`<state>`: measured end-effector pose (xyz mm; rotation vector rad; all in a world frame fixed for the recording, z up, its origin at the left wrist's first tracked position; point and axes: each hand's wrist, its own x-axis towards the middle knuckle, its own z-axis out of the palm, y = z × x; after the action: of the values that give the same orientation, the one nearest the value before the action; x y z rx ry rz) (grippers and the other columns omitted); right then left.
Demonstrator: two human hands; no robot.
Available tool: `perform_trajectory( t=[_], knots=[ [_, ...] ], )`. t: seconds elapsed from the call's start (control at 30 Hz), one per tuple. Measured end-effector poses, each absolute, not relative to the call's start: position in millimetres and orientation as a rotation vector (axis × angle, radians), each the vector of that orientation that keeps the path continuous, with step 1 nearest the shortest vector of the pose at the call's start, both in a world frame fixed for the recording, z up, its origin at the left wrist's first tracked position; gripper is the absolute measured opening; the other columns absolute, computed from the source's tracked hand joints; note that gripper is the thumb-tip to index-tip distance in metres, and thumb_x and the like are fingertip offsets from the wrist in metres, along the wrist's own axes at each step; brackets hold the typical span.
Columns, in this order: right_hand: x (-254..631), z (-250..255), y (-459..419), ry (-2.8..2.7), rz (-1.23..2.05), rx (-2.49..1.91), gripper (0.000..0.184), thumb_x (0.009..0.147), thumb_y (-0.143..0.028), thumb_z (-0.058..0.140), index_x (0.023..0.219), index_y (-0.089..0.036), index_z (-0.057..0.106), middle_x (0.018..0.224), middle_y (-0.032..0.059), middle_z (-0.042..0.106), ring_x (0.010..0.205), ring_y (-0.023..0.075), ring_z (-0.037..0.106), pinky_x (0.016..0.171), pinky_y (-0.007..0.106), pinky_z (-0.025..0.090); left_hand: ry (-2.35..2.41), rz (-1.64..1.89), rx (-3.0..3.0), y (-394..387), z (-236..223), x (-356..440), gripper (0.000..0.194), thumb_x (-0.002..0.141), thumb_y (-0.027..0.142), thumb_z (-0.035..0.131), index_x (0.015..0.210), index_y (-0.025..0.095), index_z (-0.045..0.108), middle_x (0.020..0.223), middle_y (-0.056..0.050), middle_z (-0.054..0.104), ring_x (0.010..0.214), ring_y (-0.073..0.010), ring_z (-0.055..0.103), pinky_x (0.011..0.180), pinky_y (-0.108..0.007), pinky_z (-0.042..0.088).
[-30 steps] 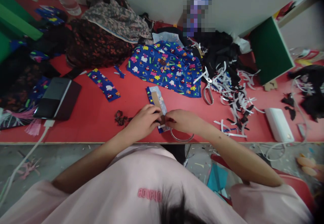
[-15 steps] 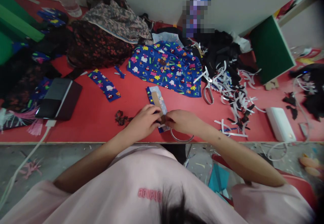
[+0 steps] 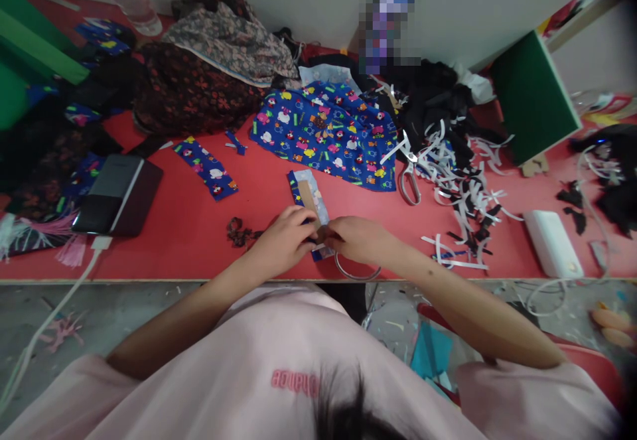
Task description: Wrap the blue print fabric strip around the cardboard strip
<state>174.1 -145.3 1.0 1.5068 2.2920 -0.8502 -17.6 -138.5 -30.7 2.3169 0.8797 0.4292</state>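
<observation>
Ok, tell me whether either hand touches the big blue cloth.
No, the left hand and right hand are at the brown strip, apart from the cloth.

The single view comes from the person's head, facing forward and steeply down over the pink shirt and along both forearms to the hands near the middle of the frame. It sits close above the near edge of the red tabletop, wide enough to reach the pale wall behind and, below that edge, strips of floor either side of the body.
</observation>
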Motion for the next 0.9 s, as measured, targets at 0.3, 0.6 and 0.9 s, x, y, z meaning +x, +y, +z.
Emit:
perform_trajectory(
  t=[0.3,0.6,0.9],
  knots=[
    [170,5,-148,2.280,-0.816,1.533,0.026,0.088,-0.028,0.042,0.100,-0.025,0.065,0.096,0.0041,0.070,0.085,0.0195,0.064,0.056,0.023,0.035,0.904,0.427,2.344,-141,-33,-16,0.008,0.081,0.019,0.058,0.086,0.018,0.065,0.113,-0.009,0.056,0.113,-0.0254,0.043,0.098,-0.044,0.040],
    [164,15,-145,2.200,-0.721,1.511,0.027,0.088,-0.029,0.043,0.100,-0.022,0.067,0.095,0.0076,0.070,0.085,0.0209,0.064,0.058,0.024,0.037,0.975,0.478,2.329,-147,-35,-12,0.006,0.079,0.017,0.057,0.081,0.018,0.063,0.110,-0.008,0.054,0.109,-0.0252,0.043,0.096,-0.042,0.041],
    [156,26,-144,2.163,-0.600,1.494,0.027,0.087,-0.031,0.047,0.091,-0.014,0.067,0.084,0.0137,0.069,0.076,0.0257,0.066,0.056,0.027,0.039,1.012,0.459,2.338,-146,-31,-6,0.005,0.074,0.014,0.060,0.078,0.018,0.061,0.106,-0.007,0.055,0.105,-0.0251,0.044,0.091,-0.040,0.043]
  ],
)
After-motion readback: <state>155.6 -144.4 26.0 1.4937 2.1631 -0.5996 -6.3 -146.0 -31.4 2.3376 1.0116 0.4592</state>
